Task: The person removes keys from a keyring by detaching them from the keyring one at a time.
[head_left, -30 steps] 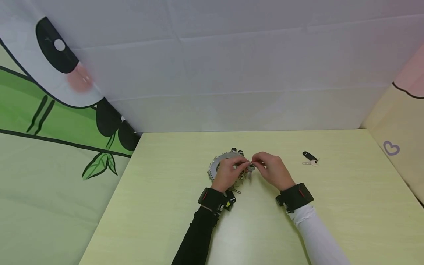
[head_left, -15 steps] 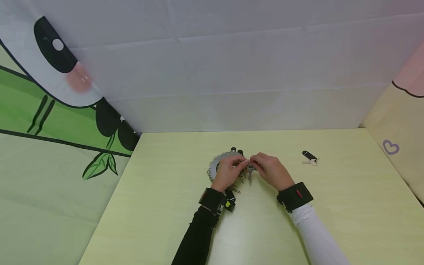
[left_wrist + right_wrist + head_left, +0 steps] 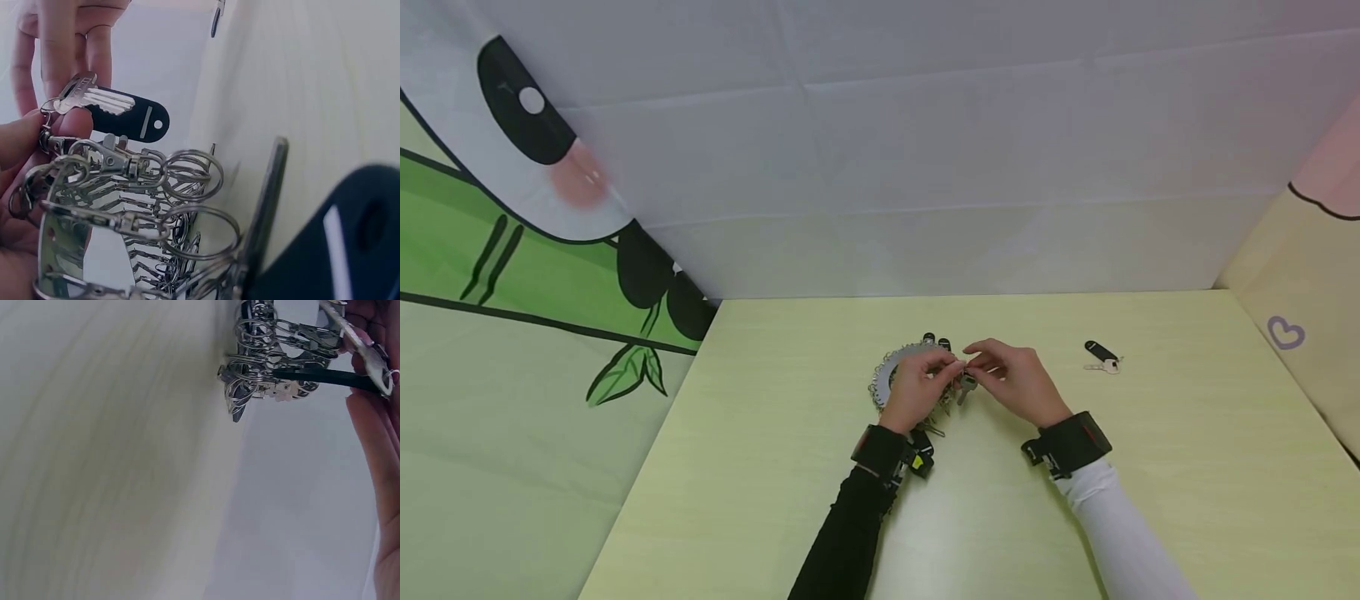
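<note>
My left hand [image 3: 917, 390] grips a round grey metal key holder [image 3: 886, 367] at the middle of the table. Swivel clasps [image 3: 115, 162] with split rings line its rim. The left thumb and finger pinch one clasp, as the left wrist view shows. Opposite, my right hand [image 3: 1017, 385] pinches the small ring of a silver key [image 3: 103, 99] against that clasp. A black tag [image 3: 140, 119] hangs with this key. In the right wrist view the tag appears edge-on, beside the key. Fingers hide the exact join between ring and clasp.
A second key [image 3: 1108, 367] with a black tag [image 3: 1101, 352] lies on the pale wood table [image 3: 1187, 467] to the right. More black tags [image 3: 921, 454] hang from the holder near the left wrist. A white cloth backdrop [image 3: 925, 167] rises behind the table.
My right hand has shifted slightly, with its fingers now lifted and more spread above the pinch. The hanging key has tilted toward the left. The left hand stays almost still.
</note>
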The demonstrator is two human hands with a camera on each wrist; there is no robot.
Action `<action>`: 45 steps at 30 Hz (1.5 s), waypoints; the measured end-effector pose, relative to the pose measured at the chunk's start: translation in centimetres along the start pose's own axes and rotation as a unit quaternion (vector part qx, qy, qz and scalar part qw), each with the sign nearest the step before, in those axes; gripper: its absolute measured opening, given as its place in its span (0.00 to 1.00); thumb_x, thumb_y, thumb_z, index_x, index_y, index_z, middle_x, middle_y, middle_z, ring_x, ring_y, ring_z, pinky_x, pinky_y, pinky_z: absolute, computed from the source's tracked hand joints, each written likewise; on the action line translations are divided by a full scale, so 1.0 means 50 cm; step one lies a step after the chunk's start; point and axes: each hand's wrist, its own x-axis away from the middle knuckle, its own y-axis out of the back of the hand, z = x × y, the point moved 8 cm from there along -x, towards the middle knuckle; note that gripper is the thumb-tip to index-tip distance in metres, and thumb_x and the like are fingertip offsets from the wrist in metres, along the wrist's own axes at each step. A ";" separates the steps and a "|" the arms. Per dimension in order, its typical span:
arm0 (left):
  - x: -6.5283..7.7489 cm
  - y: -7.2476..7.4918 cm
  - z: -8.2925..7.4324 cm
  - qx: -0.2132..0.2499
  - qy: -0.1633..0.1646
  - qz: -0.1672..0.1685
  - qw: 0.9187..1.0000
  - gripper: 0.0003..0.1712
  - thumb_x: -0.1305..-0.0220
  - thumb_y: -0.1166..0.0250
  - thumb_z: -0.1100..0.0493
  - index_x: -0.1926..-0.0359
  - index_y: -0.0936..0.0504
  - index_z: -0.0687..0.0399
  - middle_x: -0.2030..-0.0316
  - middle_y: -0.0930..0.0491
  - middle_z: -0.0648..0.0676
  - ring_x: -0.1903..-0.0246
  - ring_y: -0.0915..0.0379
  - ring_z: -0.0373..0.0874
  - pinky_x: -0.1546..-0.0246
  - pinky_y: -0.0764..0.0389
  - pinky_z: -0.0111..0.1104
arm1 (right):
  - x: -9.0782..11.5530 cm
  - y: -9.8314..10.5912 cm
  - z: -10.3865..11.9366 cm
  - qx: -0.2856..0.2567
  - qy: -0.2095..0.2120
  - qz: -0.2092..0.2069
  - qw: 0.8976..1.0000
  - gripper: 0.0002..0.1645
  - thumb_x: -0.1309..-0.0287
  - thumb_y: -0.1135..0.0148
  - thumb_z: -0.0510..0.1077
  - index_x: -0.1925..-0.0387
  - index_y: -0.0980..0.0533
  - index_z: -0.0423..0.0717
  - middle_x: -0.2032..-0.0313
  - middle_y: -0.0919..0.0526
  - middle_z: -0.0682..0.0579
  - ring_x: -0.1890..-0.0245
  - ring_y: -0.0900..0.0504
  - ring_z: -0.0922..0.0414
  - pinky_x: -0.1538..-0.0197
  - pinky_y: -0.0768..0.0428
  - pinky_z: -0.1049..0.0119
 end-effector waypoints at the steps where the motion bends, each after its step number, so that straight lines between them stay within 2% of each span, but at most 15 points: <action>1: -0.001 0.000 0.000 -0.002 0.000 -0.002 1.000 0.11 0.32 0.39 0.51 0.66 0.15 0.49 0.75 0.15 0.53 0.72 0.22 0.39 0.74 0.26 0.28 | -0.001 0.000 -0.003 -0.010 -0.004 0.004 1.000 0.18 0.42 0.33 0.37 0.49 0.21 0.48 0.64 0.10 0.48 0.65 0.14 0.60 0.65 0.13 0.61; 6: -0.008 -0.003 -0.009 -0.010 0.000 -0.013 1.000 0.09 0.31 0.38 0.57 0.66 0.15 0.54 0.73 0.15 0.57 0.71 0.21 0.44 0.73 0.27 0.29 | -0.006 0.000 -0.013 -0.037 -0.015 0.009 0.999 0.23 0.44 0.30 0.41 0.46 0.22 0.48 0.64 0.10 0.48 0.64 0.14 0.61 0.64 0.12 0.63; 13: -0.017 -0.004 -0.037 -0.010 -0.007 -0.020 1.000 0.08 0.32 0.39 0.63 0.66 0.16 0.61 0.73 0.16 0.62 0.72 0.21 0.52 0.73 0.28 0.30 | -0.016 0.007 -0.025 -0.061 -0.002 -0.015 0.998 0.25 0.50 0.27 0.36 0.48 0.20 0.44 0.63 0.10 0.44 0.64 0.13 0.56 0.63 0.12 0.60; 18: -0.027 -0.007 -0.019 -0.019 -0.011 -0.024 0.999 0.09 0.31 0.38 0.57 0.67 0.15 0.54 0.74 0.15 0.57 0.73 0.22 0.46 0.74 0.27 0.30 | -0.023 0.008 -0.040 -0.071 -0.005 -0.005 0.997 0.25 0.50 0.26 0.37 0.48 0.20 0.44 0.62 0.11 0.44 0.63 0.13 0.57 0.62 0.12 0.61; 23: -0.037 -0.010 -0.003 -0.025 -0.014 -0.020 0.999 0.10 0.31 0.39 0.53 0.66 0.15 0.50 0.73 0.15 0.52 0.73 0.23 0.38 0.75 0.26 0.29 | -0.029 0.007 -0.059 -0.081 -0.035 0.015 0.996 0.21 0.48 0.27 0.42 0.51 0.19 0.45 0.61 0.11 0.47 0.62 0.14 0.61 0.62 0.13 0.66; 29: -0.038 -0.011 0.000 -0.023 -0.010 -0.015 1.000 0.10 0.30 0.39 0.53 0.66 0.15 0.49 0.74 0.15 0.51 0.73 0.23 0.38 0.74 0.26 0.28 | -0.028 0.008 -0.065 -0.079 -0.052 0.020 0.995 0.15 0.44 0.30 0.42 0.55 0.17 0.43 0.61 0.11 0.44 0.65 0.13 0.58 0.64 0.12 0.63; 35: -0.036 -0.014 0.004 -0.020 0.001 -0.008 1.000 0.09 0.31 0.39 0.52 0.65 0.14 0.46 0.73 0.15 0.49 0.74 0.24 0.39 0.75 0.28 0.29 | -0.025 0.005 -0.068 -0.111 -0.070 0.022 0.991 0.19 0.48 0.28 0.37 0.52 0.19 0.38 0.60 0.12 0.41 0.62 0.13 0.55 0.60 0.12 0.60; 39: -0.036 -0.015 0.006 -0.029 0.000 -0.007 1.000 0.09 0.31 0.39 0.51 0.65 0.14 0.45 0.73 0.16 0.47 0.75 0.27 0.36 0.75 0.30 0.29 | -0.023 0.003 -0.071 -0.126 -0.073 0.026 0.989 0.21 0.49 0.27 0.37 0.51 0.19 0.41 0.57 0.13 0.42 0.59 0.14 0.55 0.57 0.13 0.60; 45: -0.036 -0.013 0.002 -0.036 -0.004 -0.004 0.999 0.10 0.30 0.40 0.51 0.65 0.15 0.45 0.73 0.15 0.49 0.76 0.28 0.36 0.75 0.29 0.30 | -0.024 -0.001 -0.077 -0.131 -0.078 0.042 0.987 0.17 0.46 0.29 0.45 0.53 0.17 0.46 0.58 0.12 0.44 0.61 0.14 0.56 0.59 0.13 0.63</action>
